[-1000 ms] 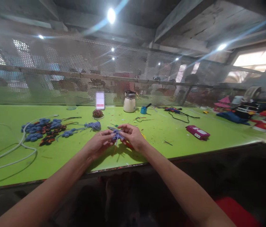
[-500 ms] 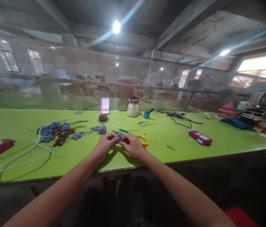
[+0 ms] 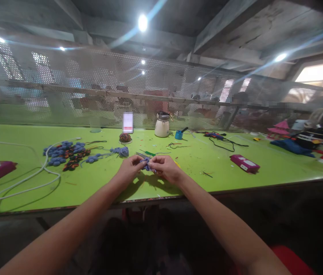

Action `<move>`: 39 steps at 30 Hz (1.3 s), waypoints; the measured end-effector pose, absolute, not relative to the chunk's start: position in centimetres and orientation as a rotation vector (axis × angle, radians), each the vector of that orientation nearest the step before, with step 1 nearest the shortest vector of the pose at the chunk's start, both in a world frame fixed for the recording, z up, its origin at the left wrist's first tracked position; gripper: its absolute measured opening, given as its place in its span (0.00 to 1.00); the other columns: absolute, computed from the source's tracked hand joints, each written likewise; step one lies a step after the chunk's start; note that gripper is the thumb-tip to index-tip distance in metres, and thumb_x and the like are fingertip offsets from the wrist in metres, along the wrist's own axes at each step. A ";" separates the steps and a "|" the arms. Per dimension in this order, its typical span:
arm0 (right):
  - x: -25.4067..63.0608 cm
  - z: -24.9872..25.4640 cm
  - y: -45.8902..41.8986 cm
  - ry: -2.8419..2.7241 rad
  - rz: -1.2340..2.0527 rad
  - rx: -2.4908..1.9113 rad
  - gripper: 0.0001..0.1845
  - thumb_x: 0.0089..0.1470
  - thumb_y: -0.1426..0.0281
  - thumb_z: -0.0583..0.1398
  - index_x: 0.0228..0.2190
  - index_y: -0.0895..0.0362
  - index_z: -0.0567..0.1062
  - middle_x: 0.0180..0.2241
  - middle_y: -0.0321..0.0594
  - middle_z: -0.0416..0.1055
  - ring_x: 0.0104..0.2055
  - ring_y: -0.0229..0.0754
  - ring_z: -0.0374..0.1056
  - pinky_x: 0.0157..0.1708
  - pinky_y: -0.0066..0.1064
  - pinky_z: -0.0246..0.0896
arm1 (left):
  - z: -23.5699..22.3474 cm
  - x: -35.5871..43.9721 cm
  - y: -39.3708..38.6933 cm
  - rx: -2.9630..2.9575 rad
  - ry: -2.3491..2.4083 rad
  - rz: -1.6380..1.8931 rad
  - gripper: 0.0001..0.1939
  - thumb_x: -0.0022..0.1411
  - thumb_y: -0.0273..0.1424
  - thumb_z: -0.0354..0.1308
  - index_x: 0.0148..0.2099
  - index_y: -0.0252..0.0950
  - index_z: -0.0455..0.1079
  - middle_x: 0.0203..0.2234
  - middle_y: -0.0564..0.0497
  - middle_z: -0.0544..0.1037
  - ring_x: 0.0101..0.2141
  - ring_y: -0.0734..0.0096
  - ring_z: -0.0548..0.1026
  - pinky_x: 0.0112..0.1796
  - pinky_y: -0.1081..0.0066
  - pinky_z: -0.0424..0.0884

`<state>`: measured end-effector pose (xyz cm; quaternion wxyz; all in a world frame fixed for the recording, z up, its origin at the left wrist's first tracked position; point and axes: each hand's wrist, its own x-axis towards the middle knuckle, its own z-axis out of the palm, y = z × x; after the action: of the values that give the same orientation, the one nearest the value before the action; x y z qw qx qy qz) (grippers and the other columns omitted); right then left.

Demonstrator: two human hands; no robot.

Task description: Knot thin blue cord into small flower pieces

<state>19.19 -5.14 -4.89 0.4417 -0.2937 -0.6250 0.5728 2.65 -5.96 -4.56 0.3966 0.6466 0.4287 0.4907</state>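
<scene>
A small blue-purple crochet piece (image 3: 147, 165) is pinched between my two hands just above the green table (image 3: 92, 191). My left hand (image 3: 129, 168) grips its left side with thumb and fingertips. On the other side my right hand (image 3: 167, 168) has its fingers closed on the piece. Behind the hands lie a green-handled crochet hook (image 3: 150, 153) and scissors, whose blades (image 3: 140, 154) show while my right hand covers most of the yellow handle. A ball of blue yarn (image 3: 123, 152) rests beyond my left hand.
Blue crocheted flowers (image 3: 60, 152) and dark orange-black ones (image 3: 77, 158) lie at left by a white cable (image 3: 46, 168). Farther back stand a multicoloured yarn ball (image 3: 125, 137), a phone (image 3: 127, 122), a cream jug (image 3: 161, 126) and a blue pot (image 3: 179, 134). A purple power strip (image 3: 244, 163) is at right.
My right hand has shifted slightly right and its fingers have straightened along the crochet piece, now covering more of the yellow scissor handle. The view has tilted a little.
</scene>
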 end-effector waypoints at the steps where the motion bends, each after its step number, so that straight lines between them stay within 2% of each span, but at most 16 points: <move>1: 19.2 -4.9 -5.2 -1.519 1.452 -0.704 0.13 0.41 0.64 0.65 0.23 0.60 0.70 0.17 0.30 0.62 0.16 0.27 0.51 0.16 0.22 0.42 | -4.5 2.6 -6.1 1.609 1.022 1.217 0.11 0.49 0.37 0.60 0.29 0.33 0.69 0.20 0.54 0.69 0.23 0.75 0.66 0.27 0.73 0.63; 6: 19.4 -4.6 -5.3 -1.456 1.521 -0.669 0.13 0.41 0.65 0.65 0.24 0.60 0.69 0.18 0.31 0.65 0.17 0.28 0.56 0.17 0.21 0.47 | -4.5 2.4 -6.4 1.454 0.761 1.134 0.12 0.51 0.34 0.60 0.38 0.35 0.69 0.31 0.50 0.73 0.32 0.71 0.71 0.33 0.71 0.67; 8: 19.3 -4.6 -5.3 -1.459 1.529 -0.677 0.13 0.41 0.65 0.65 0.25 0.60 0.69 0.18 0.32 0.65 0.17 0.28 0.57 0.17 0.21 0.48 | -4.6 2.5 -6.4 1.519 0.805 1.147 0.12 0.50 0.32 0.60 0.38 0.34 0.69 0.29 0.50 0.74 0.29 0.72 0.70 0.31 0.72 0.66; 13: 19.2 -4.8 -5.2 -1.509 1.497 -0.750 0.13 0.41 0.65 0.66 0.24 0.60 0.69 0.17 0.32 0.66 0.16 0.28 0.55 0.15 0.21 0.46 | -5.2 2.5 -5.7 1.793 1.078 1.160 0.06 0.49 0.31 0.56 0.29 0.33 0.69 0.18 0.54 0.70 0.20 0.75 0.65 0.25 0.73 0.61; 18: 19.2 -5.2 -5.0 -1.603 1.443 -0.732 0.15 0.40 0.63 0.66 0.24 0.61 0.70 0.17 0.32 0.67 0.15 0.27 0.55 0.15 0.21 0.47 | -5.7 2.6 -5.1 1.972 1.271 1.177 0.05 0.48 0.30 0.54 0.25 0.33 0.68 0.17 0.53 0.71 0.21 0.73 0.67 0.25 0.73 0.60; 22: 19.1 -5.2 -5.0 -1.639 1.382 -0.771 0.15 0.40 0.61 0.66 0.24 0.60 0.70 0.17 0.32 0.66 0.15 0.28 0.55 0.15 0.21 0.46 | -5.5 2.5 -5.3 1.839 1.202 1.171 0.06 0.48 0.32 0.56 0.25 0.33 0.68 0.16 0.54 0.70 0.20 0.74 0.65 0.24 0.73 0.60; 26: 18.9 -5.3 -4.8 -1.607 1.153 -0.908 0.16 0.43 0.58 0.63 0.20 0.59 0.69 0.13 0.30 0.62 0.13 0.29 0.52 0.13 0.23 0.43 | -5.1 2.3 -5.6 1.530 1.018 1.144 0.09 0.47 0.33 0.60 0.30 0.32 0.70 0.20 0.52 0.72 0.21 0.75 0.66 0.25 0.73 0.62; 30: 19.0 -5.4 -4.3 -1.515 0.869 -0.913 0.16 0.44 0.59 0.61 0.18 0.59 0.68 0.13 0.31 0.60 0.16 0.31 0.53 0.16 0.25 0.48 | -5.0 2.3 -5.7 1.327 0.876 1.115 0.09 0.46 0.31 0.61 0.31 0.32 0.72 0.25 0.49 0.73 0.24 0.75 0.69 0.28 0.73 0.65; 36: 18.7 -5.1 -5.2 -1.749 0.368 -0.799 0.07 0.49 0.67 0.59 0.26 0.59 0.72 0.26 0.38 0.66 0.27 0.35 0.61 0.27 0.27 0.57 | -5.8 2.2 -5.2 1.484 1.007 1.082 0.08 0.47 0.32 0.59 0.29 0.31 0.70 0.16 0.55 0.67 0.17 0.79 0.60 0.20 0.75 0.54; 39: 18.2 -5.2 -5.8 -1.928 0.210 -0.766 0.05 0.49 0.69 0.59 0.27 0.58 0.72 0.27 0.38 0.66 0.30 0.37 0.61 0.30 0.28 0.57 | -6.3 2.3 -4.6 1.665 1.108 1.071 0.07 0.46 0.31 0.57 0.27 0.31 0.69 0.14 0.56 0.65 0.17 0.77 0.60 0.20 0.74 0.54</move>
<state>18.23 -5.75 -5.18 0.5039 -0.3174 -0.7986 0.0868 2.26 -4.64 -6.31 0.4229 0.6652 0.4425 0.4277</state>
